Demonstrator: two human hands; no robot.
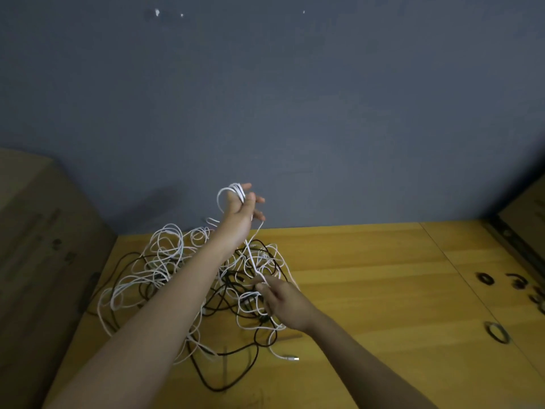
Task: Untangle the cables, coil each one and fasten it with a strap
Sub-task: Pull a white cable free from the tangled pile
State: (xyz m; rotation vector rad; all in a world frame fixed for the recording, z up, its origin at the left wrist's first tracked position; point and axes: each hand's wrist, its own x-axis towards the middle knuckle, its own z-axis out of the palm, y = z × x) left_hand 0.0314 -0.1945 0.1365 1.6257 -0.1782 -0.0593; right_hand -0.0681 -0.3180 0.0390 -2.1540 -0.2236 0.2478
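left hand (240, 209): raised above the pile at about 12 o'clock from it, arm stretched forward. Several white loops wound round the hand between thumb and fingers; fingers partly spread, thumb side pinning the loops.
white cable (234, 192): coil on the left hand, one strand drops from it down and toward 5 o'clock to the right hand, taut-ish, then runs on into the pile.
right hand (281, 301): low over the table, at the 3 o'clock edge of the pile. Thumb and fingertips curled, pinching the white strand; other white loops lie under the palm.
cable pile (165, 273): white and black cables knotted together on the table, centre-left of view. Black loops trail out toward 6 o'clock; a white plug end (290, 358) lies free at 5 o'clock from the pile.
table (368, 261): yellow wood, seam running diagonally on the right part.
straps (486, 279): small dark rings at 3 o'clock, well apart from the pile, near the right table edge; one larger ring (497, 332) lies closer to me. Exact type too blurred to tell.
cardboard box (38, 246): at 9 o'clock, just beside the table edge.
wall (295, 98): dark grey-blue, behind the table.
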